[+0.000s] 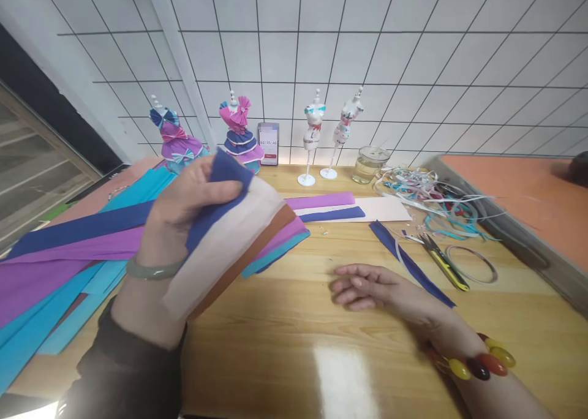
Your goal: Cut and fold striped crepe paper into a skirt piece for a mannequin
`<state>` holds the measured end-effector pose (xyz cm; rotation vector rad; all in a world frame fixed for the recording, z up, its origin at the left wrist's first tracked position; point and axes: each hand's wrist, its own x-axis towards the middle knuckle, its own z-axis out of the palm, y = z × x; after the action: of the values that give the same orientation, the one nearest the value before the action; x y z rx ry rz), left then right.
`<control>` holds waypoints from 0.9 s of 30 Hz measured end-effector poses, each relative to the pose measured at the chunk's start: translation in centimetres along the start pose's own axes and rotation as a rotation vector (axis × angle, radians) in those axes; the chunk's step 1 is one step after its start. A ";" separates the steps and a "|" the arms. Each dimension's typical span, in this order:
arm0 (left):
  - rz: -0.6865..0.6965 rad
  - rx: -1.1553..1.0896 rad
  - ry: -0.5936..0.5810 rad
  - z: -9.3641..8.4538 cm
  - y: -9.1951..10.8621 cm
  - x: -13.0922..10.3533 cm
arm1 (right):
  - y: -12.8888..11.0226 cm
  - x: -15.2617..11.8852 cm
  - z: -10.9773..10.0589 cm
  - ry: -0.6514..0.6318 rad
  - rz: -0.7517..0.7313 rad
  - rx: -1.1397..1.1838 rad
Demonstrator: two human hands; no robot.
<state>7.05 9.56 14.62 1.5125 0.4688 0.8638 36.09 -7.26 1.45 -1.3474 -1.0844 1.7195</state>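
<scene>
My left hand, raised over the table at the left, pinches a fanned stack of coloured crepe paper sheets between thumb and fingers. Dark blue, white, brown, purple and turquoise layers show in it. Open and holding nothing, my right hand hovers over the wooden table, its fingers slightly curled. Just beyond that hand lies a narrow dark blue strip. Yellow-and-black scissors rest further right, beside a thin clear ring.
Long coloured strips cover the left side. At the back stand two dressed mini mannequins, a phone, two bare-stemmed mannequins and a glass cup. White card and tangled ribbon scraps lie right of centre.
</scene>
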 end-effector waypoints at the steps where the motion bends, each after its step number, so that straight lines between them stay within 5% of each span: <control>1: 0.070 -0.029 0.009 -0.1 0.6 -0.5 | 0.0 0.2 0.0 0.083 -0.052 -0.044; 5: 0.242 -0.102 -0.045 -0.3 1.5 -1.4 | -0.3 0.5 -1.1 0.684 -0.302 -0.230; 7: 0.262 -0.141 -0.040 -0.3 1.6 -1.3 | -0.2 0.5 -1.7 0.782 -0.341 -0.196; 11: 0.232 -0.160 -0.025 -0.3 1.2 -1.3 | 0.7 1.0 -1.9 0.714 -0.334 -0.203; 16: 0.031 0.154 -0.255 -0.5 1.7 -1.7 | 0.5 2.7 -1.0 0.626 -0.332 -0.365; 22: -0.174 0.383 -0.564 1.1 2.7 -1.3 | -4.6 4.1 2.0 0.471 -0.368 -0.463; 27: -0.105 0.512 -0.474 1.6 1.3 -0.1 | -9.0 4.6 5.6 0.103 -0.392 -0.113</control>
<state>7.94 8.24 15.96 2.0693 0.4270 0.2851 29.81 -0.49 8.46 -1.1813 -1.3027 1.3070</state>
